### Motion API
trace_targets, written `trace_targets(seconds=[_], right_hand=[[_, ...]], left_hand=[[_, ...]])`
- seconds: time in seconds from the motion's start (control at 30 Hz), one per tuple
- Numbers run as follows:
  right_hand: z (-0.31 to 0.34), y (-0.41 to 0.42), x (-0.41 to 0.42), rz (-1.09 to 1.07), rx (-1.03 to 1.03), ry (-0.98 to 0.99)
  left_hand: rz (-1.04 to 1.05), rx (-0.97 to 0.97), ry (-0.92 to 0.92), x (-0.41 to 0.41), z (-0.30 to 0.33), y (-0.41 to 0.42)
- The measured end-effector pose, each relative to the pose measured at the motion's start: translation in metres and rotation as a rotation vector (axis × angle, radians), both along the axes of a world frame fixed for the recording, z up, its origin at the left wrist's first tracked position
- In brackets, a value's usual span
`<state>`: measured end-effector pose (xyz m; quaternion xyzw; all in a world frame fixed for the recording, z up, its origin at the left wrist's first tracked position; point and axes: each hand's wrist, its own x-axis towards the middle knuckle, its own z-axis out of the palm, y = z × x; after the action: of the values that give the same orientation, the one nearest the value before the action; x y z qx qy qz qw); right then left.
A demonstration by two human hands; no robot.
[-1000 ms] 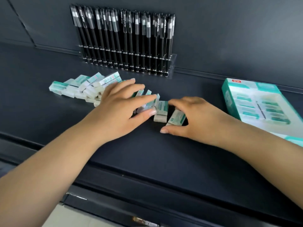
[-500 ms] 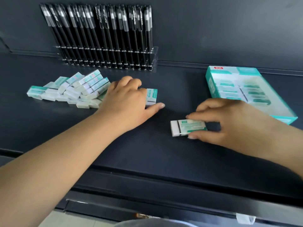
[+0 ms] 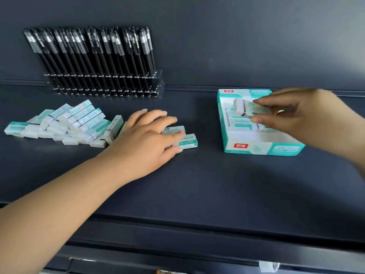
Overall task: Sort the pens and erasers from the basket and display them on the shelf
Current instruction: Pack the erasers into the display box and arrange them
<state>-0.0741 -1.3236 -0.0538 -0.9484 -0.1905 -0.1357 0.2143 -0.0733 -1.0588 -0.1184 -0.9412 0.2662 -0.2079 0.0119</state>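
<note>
Head view — right hand pinches eraser over box; left hand flat on erasers.

Counts, head view:
- Hands: 2, left hand and right hand.
- Display box, teal and white: 1. Several erasers lie inside; exact number hidden by the right hand.
- Eraser in the right hand: 1, over the box.
- Erasers under the left hand's fingers: 2, side by side on the shelf.
- Eraser pile left of that hand: roughly 20, overlapping, can't count exactly.
- Clear pen rack: 1.
- Black pens in the rack: roughly 30, packed too tight and too blurred for an exact count.
</note>
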Motion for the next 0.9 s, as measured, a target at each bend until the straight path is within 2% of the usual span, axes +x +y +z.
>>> trace_targets(seconds=[0.17, 0.27, 0.43, 0.53, 0.57, 0.63, 0.67, 0.7, 0.77, 0.9], right_hand=[[-0.007, -0.017, 0.012, -0.082, 0.091, 0.105], [-0.015, -0.018, 0.013, -0.057, 0.118, 0.109], [-0.024, -0.019, 0.019, 0.007, 0.129, 0.087], [-0.027, -0.018, 0.019, 0.031, 0.083, 0.066], [-0.028, -0.019, 0.019, 0.037, 0.046, 0.035], [-0.028, -0.022, 0.019, 0.016, -0.029, -0.005], [-0.027, -0.023, 0.018, 0.001, -0.057, -0.005], [-0.025, -0.024, 0.017, -0.005, -0.084, 0.000], [-0.021, -0.024, 0.015, 0.001, -0.155, 0.048], [-0.014, -0.017, 0.015, 0.019, -0.284, 0.202]], left_hand=[[-0.054, -0.027, -0.022, -0.010, 0.002, -0.002], [-0.027, -0.042, -0.069, -0.011, 0.001, 0.001], [-0.038, -0.236, 0.016, -0.021, 0.005, -0.008], [0.017, -0.512, 0.067, -0.022, 0.014, -0.027], [0.078, -0.674, 0.144, -0.019, 0.017, -0.034], [0.153, -1.031, 0.413, -0.010, 0.024, -0.049], [0.149, -1.158, 0.507, -0.005, 0.026, -0.056], [0.134, -1.208, 0.548, 0.001, 0.030, -0.064], [0.107, -1.125, 0.515, 0.012, 0.035, -0.080], [0.078, -0.789, 0.409, 0.033, 0.034, -0.096]])
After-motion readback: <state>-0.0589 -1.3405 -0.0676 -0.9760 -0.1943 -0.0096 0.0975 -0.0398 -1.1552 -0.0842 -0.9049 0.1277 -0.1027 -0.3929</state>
